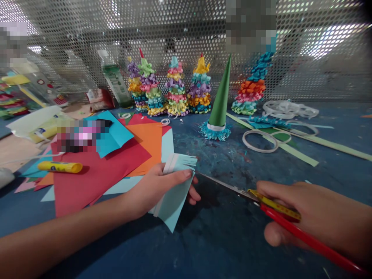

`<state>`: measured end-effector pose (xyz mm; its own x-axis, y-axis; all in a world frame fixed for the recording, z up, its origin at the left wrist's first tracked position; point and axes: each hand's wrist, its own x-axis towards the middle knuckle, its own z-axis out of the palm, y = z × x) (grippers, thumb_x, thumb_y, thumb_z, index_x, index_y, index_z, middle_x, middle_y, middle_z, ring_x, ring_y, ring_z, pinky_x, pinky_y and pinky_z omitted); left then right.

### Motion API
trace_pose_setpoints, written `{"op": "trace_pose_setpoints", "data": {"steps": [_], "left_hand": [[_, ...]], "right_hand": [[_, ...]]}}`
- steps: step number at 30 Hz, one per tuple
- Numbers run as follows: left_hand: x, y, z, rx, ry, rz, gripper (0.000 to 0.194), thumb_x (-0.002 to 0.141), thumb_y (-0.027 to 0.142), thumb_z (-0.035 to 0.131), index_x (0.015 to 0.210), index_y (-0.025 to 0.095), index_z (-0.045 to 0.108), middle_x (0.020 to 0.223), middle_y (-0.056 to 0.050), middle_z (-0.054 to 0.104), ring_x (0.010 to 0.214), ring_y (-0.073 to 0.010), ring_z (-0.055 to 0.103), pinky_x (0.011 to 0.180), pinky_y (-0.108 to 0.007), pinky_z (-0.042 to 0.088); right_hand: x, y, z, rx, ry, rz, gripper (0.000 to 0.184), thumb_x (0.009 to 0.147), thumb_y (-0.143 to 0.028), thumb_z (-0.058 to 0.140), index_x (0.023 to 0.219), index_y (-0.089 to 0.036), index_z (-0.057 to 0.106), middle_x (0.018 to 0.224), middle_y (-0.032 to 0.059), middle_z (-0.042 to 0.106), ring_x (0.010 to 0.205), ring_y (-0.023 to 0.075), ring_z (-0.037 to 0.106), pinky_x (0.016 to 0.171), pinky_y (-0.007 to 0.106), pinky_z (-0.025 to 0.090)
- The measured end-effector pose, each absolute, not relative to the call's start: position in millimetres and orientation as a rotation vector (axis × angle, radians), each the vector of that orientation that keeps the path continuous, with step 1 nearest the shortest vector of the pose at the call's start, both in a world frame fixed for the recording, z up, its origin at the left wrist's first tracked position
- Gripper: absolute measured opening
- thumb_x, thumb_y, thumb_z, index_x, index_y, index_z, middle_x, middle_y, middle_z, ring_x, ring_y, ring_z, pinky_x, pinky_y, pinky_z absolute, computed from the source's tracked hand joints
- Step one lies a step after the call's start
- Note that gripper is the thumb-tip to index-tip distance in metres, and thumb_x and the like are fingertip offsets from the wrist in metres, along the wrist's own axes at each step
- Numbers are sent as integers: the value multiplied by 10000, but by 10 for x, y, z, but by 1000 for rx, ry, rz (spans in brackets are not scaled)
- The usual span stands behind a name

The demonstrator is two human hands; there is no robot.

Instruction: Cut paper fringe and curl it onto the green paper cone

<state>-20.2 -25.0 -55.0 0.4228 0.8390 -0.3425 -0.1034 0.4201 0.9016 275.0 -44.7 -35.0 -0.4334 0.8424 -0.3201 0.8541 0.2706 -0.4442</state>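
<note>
My left hand [171, 182] pinches a light blue paper strip [174, 205] between thumb and fingers. Thin fringe cuts run along the strip's upper right end, and a white band of tape lies along its left edge. In my right hand [314, 217] is a pair of scissors [279, 217] with red and yellow handles. The blades point left and look nearly closed, with their tips at the strip's right edge by my left thumb. Beyond my hands stands a green paper cone [221, 97] with a blue fringe [215, 132] round its base.
Several colourful curled-paper trees [174, 89] line the perforated metal screen [186, 23]. Coloured sheets [99, 178], a yellow glue stick [60, 167] and a tilted green-labelled bottle [116, 79] are at the left. Tape rolls [259, 140] and pale green strips [302, 153] lie at the right.
</note>
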Motion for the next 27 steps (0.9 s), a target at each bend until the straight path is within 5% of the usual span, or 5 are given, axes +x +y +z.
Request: {"op": "trace_pose_setpoints", "data": {"steps": [11,18,27], "left_hand": [[-222,-260,-560,991,985,701,336,820,455,793,839,127,721,705,-85,787,624,-191,711,625,-272,557],[-220,-257,-565,974,896,668,278,837,414,789,840,141,740,693,-57,793,630,-171,717,636,-249,570],[-258,-240,-557,1009,858,625,202,903,366,735,907,167,769,712,-29,807,693,-158,738,669,-215,566]], "right_hand": [[2893,-475,-494,1683,2492,-712,512,746,-787,632,885,-296,679,611,39,681,485,243,611,442,285,290],[2740,-487,-385,1802,2472,-676,574,724,-840,619,865,-293,719,607,38,672,549,252,635,518,313,384],[2760,-455,-395,1679,2443,-845,449,706,-708,743,854,-288,681,596,3,646,509,216,598,468,280,340]]}}
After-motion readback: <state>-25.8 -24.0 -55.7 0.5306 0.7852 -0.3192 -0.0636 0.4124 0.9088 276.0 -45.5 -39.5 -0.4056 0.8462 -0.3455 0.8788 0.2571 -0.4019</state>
